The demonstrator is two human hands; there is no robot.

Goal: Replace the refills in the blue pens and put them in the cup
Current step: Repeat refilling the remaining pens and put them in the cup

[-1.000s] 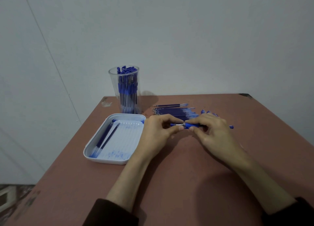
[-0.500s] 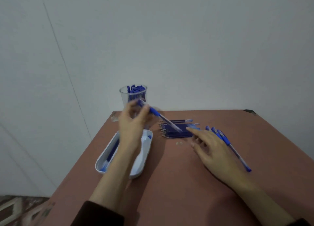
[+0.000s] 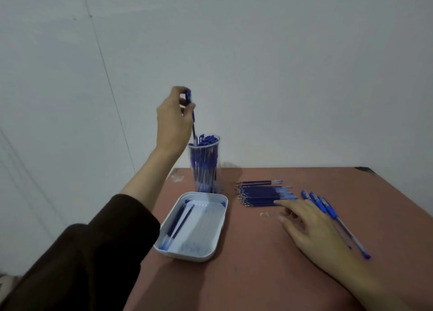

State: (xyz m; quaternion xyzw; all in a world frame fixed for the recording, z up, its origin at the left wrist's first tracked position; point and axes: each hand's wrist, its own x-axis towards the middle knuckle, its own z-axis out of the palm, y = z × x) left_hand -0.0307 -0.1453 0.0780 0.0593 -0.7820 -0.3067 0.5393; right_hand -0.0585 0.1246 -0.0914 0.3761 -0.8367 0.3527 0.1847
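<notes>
- The left hand (image 3: pixel 173 121) hung above the cup (image 3: pixel 204 165), its fingers (image 3: pixel 177 92) pinched round the top of a blue pen (image 3: pixel 193 121); the pen pointed down, its tip at the cup's rim among the others.
- The clear cup stood at the back of the desk (image 3: pixel 257 275), crowded with blue pens, leaving little room at its mouth.
- In front of the cup lay a white tray (image 3: pixel 218 235) with two refills (image 3: pixel 180 219) inside and blue ink smears.
- Right of the cup sat a row of fresh refills (image 3: pixel 262 194).
- The right hand (image 3: pixel 311 226) lay flat on the desk right of the cup, fingers spread and holding nothing, its fingertips (image 3: pixel 284 203) touching the near refills.
- A few more blue pens (image 3: pixel 328 210) lay farther right of the cup, partly under that hand.
- A dark sleeve (image 3: pixel 93 252) covered the left forearm.
</notes>
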